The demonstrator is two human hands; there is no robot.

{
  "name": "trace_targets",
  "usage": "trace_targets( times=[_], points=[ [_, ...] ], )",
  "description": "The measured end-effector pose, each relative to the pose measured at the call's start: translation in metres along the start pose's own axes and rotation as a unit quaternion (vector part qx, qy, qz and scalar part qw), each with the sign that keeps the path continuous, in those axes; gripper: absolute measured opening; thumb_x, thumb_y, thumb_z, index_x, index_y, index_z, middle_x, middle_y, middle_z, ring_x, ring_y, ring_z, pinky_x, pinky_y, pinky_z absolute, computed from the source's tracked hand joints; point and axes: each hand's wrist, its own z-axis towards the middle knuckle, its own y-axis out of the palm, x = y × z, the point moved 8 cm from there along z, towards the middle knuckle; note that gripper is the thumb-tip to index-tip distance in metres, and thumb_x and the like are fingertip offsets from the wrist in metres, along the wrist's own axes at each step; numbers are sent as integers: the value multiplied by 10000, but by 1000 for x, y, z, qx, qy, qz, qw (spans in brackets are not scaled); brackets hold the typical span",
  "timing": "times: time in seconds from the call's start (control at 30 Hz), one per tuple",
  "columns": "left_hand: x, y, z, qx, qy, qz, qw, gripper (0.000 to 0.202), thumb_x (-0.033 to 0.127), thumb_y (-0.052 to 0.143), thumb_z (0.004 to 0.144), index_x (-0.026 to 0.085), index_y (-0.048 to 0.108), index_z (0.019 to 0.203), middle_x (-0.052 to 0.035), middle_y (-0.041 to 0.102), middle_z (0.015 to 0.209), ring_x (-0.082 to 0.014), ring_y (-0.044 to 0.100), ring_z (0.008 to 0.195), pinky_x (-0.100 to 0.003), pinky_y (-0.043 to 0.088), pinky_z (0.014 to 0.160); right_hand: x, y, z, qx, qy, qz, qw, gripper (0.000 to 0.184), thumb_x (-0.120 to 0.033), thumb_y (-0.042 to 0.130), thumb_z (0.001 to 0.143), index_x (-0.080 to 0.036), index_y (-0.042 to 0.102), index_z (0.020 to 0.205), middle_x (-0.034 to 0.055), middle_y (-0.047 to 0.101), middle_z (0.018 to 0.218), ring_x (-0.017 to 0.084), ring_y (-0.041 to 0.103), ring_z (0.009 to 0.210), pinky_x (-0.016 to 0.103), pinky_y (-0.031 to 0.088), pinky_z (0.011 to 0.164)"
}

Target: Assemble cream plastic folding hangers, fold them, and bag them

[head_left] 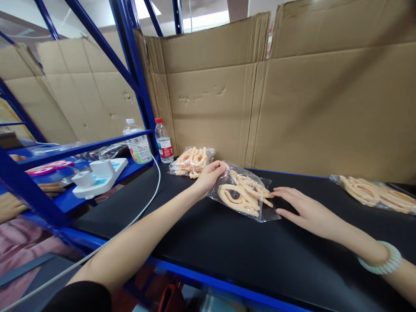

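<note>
Clear plastic bag (pixel 242 195), lying flat on the black table (pixel 227 255) at mid-depth, between the two hands. Its film is glossy and wrinkled, and it is packed with overlapping pale-orange looped pieces with wavy edges; what the pieces are cannot be told. Left hand (pixel 209 175): fingers curled over the bag's far-left corner, grasping it. Right hand (pixel 302 210): released, palm down and fingers spread, fingertips touching the bag's right edge; a pale bracelet (pixel 383 260) circles the wrist. A second bag (pixel 192 161) of like pieces lies farther left, beside a bottle (pixel 164 141). A third bag (pixel 373 193) lies well apart at right. Cardboard (pixel 308 108) walls the far side.
</note>
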Motion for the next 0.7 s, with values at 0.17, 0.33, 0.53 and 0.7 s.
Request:
trace_targets(
  times=[0.17,0.33,0.53,0.7],
  points=[
    [0,11,-5,-40,-32,-76,996,171,255,622,840,168,564,706,1,581,660,-130,594,696,-250,458,716,6,0,0,25,21,-30,999,460,-509,398,941,-205,532,1259,136,420,1426,319,486,1248,514,443,1025],
    [-1,13,-6,-59,-55,-123,989,140,239,634,849,170,577,741,-32,650,815,-167,656,871,-341,449,949,11,-2,-1,52,47,-37,997,468,-520,379,939,-201,529,1247,147,405,1420,327,503,1226,510,472,988],
    [5,7,-3,-32,-57,-185,981,117,160,583,884,173,570,769,-46,670,974,-203,673,999,-433,343,1095,13,-7,0,87,59,-10,994,470,-534,372,940,-188,539,1211,164,426,1386,334,484,1250,499,441,1029],
    [15,7,-4,-44,-53,-236,969,150,128,521,918,176,523,776,-48,671,1075,-224,661,1063,-501,334,1111,10,-4,0,81,55,16,995,479,-544,359,956,-202,529,1244,155,418,1400,324,442,1292,490,424,1048]
  ],
)
